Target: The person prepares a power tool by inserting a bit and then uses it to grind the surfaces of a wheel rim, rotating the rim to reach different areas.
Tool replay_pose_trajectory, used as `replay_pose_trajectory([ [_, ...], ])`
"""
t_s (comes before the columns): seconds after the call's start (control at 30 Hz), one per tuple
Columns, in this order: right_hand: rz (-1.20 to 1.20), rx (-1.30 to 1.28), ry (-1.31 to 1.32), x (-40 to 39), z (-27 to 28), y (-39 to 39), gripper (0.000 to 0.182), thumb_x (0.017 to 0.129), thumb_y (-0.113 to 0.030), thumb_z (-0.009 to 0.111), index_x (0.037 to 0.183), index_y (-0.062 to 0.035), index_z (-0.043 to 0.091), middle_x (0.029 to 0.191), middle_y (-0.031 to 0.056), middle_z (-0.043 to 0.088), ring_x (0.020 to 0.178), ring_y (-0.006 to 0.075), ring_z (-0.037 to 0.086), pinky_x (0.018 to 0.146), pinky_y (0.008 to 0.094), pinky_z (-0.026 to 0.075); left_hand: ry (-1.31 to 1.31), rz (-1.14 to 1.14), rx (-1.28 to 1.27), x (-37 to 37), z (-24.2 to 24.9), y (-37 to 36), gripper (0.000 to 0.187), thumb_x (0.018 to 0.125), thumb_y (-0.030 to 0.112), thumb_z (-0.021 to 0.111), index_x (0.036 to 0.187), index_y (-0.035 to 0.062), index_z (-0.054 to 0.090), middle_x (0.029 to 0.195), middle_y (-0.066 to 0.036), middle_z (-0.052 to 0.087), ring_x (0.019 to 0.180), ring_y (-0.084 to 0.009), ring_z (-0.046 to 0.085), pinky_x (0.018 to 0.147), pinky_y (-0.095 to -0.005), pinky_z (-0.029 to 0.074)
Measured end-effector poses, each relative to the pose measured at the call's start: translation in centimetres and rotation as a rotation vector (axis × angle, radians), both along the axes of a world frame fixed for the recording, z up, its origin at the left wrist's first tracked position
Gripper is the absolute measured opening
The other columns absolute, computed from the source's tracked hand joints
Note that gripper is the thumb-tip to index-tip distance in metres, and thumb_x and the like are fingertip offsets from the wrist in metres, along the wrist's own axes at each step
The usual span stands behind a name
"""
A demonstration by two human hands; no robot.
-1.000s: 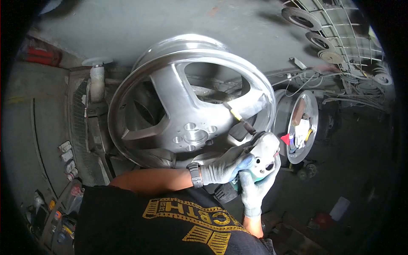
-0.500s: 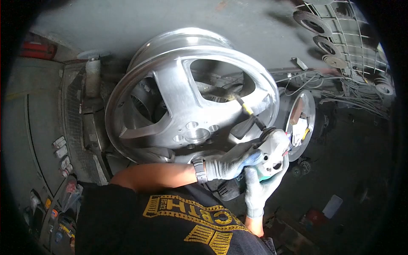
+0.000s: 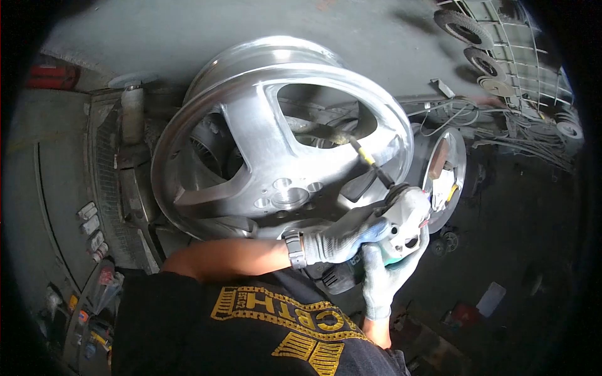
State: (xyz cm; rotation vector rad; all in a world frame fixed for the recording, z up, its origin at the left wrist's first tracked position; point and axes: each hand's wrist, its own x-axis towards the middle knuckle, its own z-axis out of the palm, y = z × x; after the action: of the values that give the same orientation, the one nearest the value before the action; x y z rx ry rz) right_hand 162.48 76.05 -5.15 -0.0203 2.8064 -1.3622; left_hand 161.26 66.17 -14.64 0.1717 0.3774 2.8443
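The power tool [image 3: 409,214] sits between the left grip [image 3: 351,238], curled snugly against its side, and the right grip [image 3: 387,276], wrapped under its body. Beyond both, its yellow-banded shaft [image 3: 380,176] points across the metal wheel [image 3: 249,125]; right of them, a second rim [image 3: 463,164] carries a brown block [image 3: 439,158].

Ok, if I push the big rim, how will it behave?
The rim is probably stiff, judging by its broad metal spokes. Being round, it may roll if unsupported. Smooth and shiny, it could prove slippery.
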Motion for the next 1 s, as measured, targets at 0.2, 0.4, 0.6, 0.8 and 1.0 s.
replay_pose_trajectory([
  [0.2,0.071,-0.127,-0.077,1.1,-0.9,0.6,0.106,0.068,-0.012,0.088,0.152,0.0044,0.026,0.141,0.0193,0.045,0.128,0.0268,0.05,0.109,0.0394,0.04,-0.045,0.081,-0.361,2.9,-0.2,-1.3,0.071,0.1,0.053,0.058,0.142,-0.0034,0.047,0.131,-0.01,0.06,0.12,-0.0155,0.052,0.104,-0.0318,0.043],
  [0.4,0.062,-0.098,-0.061,0.3,-0.3,0.6,0.106,0.068,-0.013,0.088,0.152,0.0043,0.025,0.141,0.0181,0.045,0.127,0.0258,0.05,0.109,0.0393,0.04,-0.01,0.037,-0.276,1.2,-0.2,-0.7,0.069,0.1,0.051,0.058,0.142,-0.0032,0.047,0.132,-0.01,0.059,0.12,-0.0152,0.052,0.104,-0.0315,0.042],
  [0.6,-0.044,-0.027,0.054,-1.7,0.6,0.9,0.102,0.071,-0.015,0.085,0.152,0.0046,0.026,0.14,0.0188,0.046,0.126,0.026,0.05,0.109,0.0389,0.041,0.091,0.106,-0.217,-2.6,0.6,1.0,0.058,0.103,0.048,0.055,0.134,-0.0021,0.055,0.12,-0.01,0.064,0.11,-0.0146,0.055,0.099,-0.0317,0.044],
  [0.8,-0.1,-0.086,0.075,-2.5,0.2,1.4,0.101,0.071,-0.015,0.084,0.152,0.0048,0.027,0.139,0.0194,0.046,0.127,0.0261,0.05,0.109,0.0392,0.04,0.091,0.062,-0.171,-3.7,0.2,2.1,0.057,0.104,0.048,0.052,0.132,-0.002,0.056,0.119,-0.011,0.064,0.107,-0.0154,0.055,0.097,-0.032,0.045],
  [1.0,0.043,-0.063,-0.034,-1.2,0.7,1.2,0.106,0.068,-0.018,0.089,0.151,0.004,0.028,0.14,0.0179,0.047,0.127,0.0252,0.05,0.109,0.0387,0.041,-0.017,0.155,-0.177,0.1,1.6,0.4,0.057,0.106,0.041,0.051,0.141,-0.0034,0.046,0.129,-0.012,0.06,0.117,-0.0159,0.053,0.103,-0.032,0.042],
])
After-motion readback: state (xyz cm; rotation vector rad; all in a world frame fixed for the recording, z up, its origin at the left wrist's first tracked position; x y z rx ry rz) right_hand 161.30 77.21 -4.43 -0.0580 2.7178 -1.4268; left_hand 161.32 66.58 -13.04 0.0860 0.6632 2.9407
